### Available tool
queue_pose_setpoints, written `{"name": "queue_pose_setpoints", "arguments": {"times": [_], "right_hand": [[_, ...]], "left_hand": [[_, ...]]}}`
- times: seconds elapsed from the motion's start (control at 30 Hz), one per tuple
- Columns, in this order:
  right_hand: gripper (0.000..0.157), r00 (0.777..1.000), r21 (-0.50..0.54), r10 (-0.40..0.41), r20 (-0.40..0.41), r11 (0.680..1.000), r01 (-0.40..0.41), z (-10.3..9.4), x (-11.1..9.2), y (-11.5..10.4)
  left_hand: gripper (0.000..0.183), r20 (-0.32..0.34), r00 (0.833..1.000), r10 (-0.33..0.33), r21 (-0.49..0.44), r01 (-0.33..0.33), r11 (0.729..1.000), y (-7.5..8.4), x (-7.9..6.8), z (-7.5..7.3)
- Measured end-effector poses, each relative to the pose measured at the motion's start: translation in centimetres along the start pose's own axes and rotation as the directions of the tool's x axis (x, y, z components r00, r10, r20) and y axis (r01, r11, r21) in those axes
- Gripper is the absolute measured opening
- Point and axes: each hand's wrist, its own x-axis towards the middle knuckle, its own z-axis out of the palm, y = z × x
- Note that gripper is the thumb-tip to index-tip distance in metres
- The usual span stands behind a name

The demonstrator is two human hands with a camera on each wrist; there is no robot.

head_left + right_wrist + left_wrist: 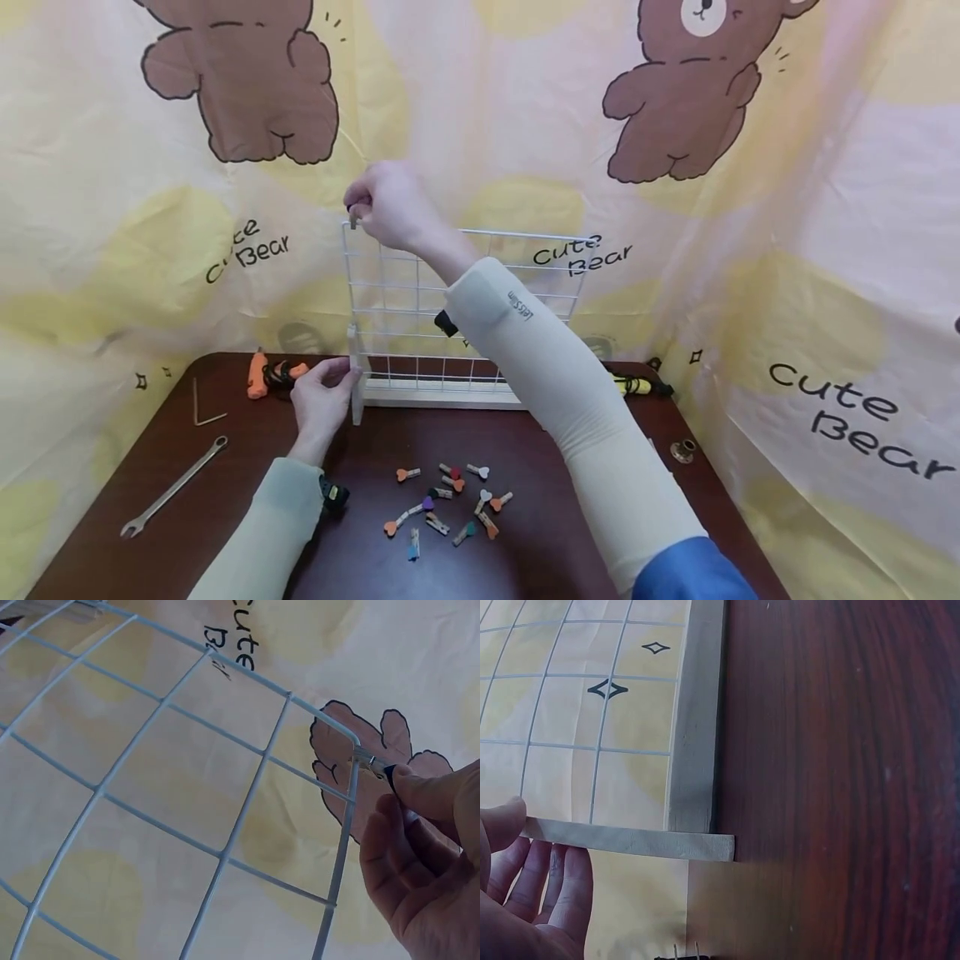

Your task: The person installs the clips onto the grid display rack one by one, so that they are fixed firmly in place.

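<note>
A white wire grid (442, 287) stands upright in a pale wooden base (442, 393). At its top left corner my right hand (393, 204) pinches a small clothespin (371, 760) with a dark end, whose tip overlaps the corner wire in the right wrist view. Lower down, my left hand (324, 400) holds the base's upright side piece (356, 375), thumb on one side and fingers on the other, as the left wrist view shows. Several small clothespins (437, 524) with coloured heart ends lie scattered on the table in front of the grid.
On the left of the dark table (247, 533) lie a combination wrench (174, 487), a hex key (197, 407) and an orange-handled tool with black cord (258, 375). A yellow and black tool (633, 385) and a small metal fitting (682, 451) are on the right. Printed fabric hangs behind.
</note>
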Motion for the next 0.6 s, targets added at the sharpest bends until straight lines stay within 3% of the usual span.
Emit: {"name": "queue_pose_setpoints", "arguments": {"times": [0.2,0.3,0.4,0.47,0.53,0.6], "right_hand": [[0.021,0.998,0.057,0.063,-0.013,0.996,-0.062,0.5,-0.4,0.4],[0.031,0.994,0.118,-0.004,-0.114,0.993,0.017,0.9,-2.3,1.1],[0.031,0.965,0.185,-0.101,-0.244,0.971,0.149,1.4,-5.9,2.3],[0.025,0.947,0.213,-0.149,-0.285,0.953,0.214,2.1,-8.9,3.5],[0.019,0.952,0.246,-0.162,-0.259,0.942,0.227,3.2,-12.2,5.0],[0.016,0.975,0.272,-0.147,-0.168,0.944,0.189,4.8,-15.8,6.8]], "left_hand": [[0.025,-0.009,1.0,0.018,0.014,-0.018,1.0,-0.2,0.1,0.2],[0.027,0.007,1.0,0.016,0.022,-0.016,1.0,-0.2,0.0,0.4],[0.028,0.016,1.0,-0.002,0.029,0.002,1.0,-0.2,-0.2,0.4],[0.027,0.016,1.0,-0.007,0.031,0.007,0.999,-0.2,-0.2,0.4],[0.027,0.011,1.0,-0.008,0.037,0.007,0.999,-0.2,-0.2,0.3],[0.028,0.012,1.0,-0.001,0.037,0.0,0.999,-0.1,-0.1,0.3]]}}
